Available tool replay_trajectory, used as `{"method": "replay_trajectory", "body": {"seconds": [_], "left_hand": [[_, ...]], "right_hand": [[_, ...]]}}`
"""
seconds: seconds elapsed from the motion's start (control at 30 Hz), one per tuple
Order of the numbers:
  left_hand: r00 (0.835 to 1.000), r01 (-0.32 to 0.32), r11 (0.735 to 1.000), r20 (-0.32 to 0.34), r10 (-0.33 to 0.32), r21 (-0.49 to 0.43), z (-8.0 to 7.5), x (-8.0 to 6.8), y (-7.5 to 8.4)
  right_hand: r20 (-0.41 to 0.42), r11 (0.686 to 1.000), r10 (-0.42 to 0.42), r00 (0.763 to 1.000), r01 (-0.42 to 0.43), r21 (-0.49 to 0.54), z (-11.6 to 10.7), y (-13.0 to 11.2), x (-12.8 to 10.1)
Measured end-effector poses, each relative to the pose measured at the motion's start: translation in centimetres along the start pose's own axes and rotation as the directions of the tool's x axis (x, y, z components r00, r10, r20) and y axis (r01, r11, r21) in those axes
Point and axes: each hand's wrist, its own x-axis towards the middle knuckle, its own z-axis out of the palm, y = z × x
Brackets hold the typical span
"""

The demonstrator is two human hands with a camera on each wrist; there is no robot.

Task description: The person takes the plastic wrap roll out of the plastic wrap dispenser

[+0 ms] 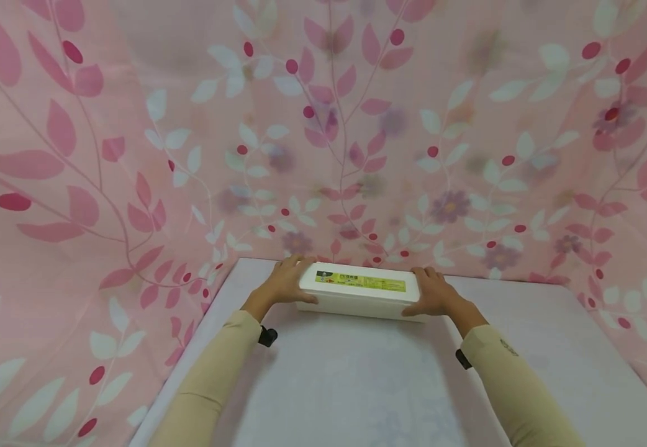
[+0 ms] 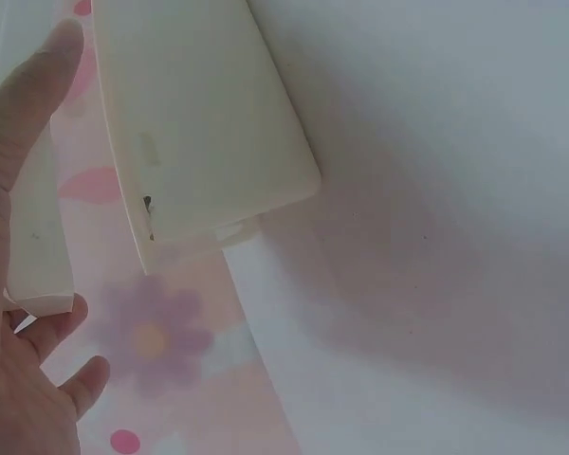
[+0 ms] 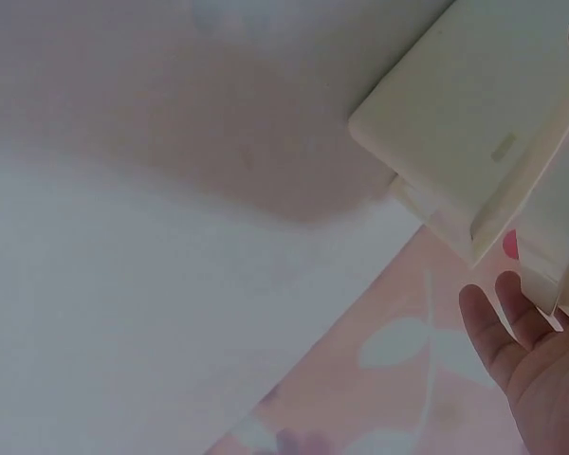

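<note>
A long white lidded box with a yellow-green label sits crosswise at the far end of the table. My left hand grips its left end and my right hand grips its right end, with fingers over the top and thumbs along the front. The left wrist view shows the box's pale underside above the table, with my left hand beside it. In the right wrist view the same underside shows, with my right hand at its end. The box seems held slightly off the surface.
The table is covered by a pale cloth with a faint flower print. A pink curtain with leaves and flowers hangs close behind the box and wraps round both sides of the table.
</note>
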Motion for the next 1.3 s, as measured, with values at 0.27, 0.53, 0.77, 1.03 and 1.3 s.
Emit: {"method": "replay_trajectory", "body": {"seconds": [0.27, 0.53, 0.77, 1.03, 1.3], "left_hand": [[1.000, -0.025, 0.999, -0.013, 0.025, 0.026, -0.1, -0.7, 0.0], [1.000, -0.028, 0.997, 0.004, 0.028, 0.076, -0.3, -2.1, 0.0], [0.997, -0.070, 0.993, -0.002, 0.071, 0.094, 0.4, -3.1, -0.1], [0.995, -0.096, 0.986, -0.002, 0.098, 0.137, 0.8, -3.0, 0.3], [0.995, -0.095, 0.991, 0.010, 0.094, 0.099, 0.1, -3.9, 0.2]], "right_hand": [[-0.008, 1.000, -0.023, 1.000, 0.023, -0.017, -0.1, -0.5, -0.6], [-0.049, 0.997, -0.067, 0.997, 0.066, -0.025, 0.9, -0.7, -1.4], [-0.062, 0.995, -0.087, 0.994, 0.083, -0.050, 1.6, -0.5, -2.0], [-0.052, 0.994, -0.083, 0.995, 0.079, -0.072, 1.7, 0.0, -2.5], [-0.070, 0.991, -0.113, 0.991, 0.107, -0.082, 1.2, -1.0, -3.4]]}}
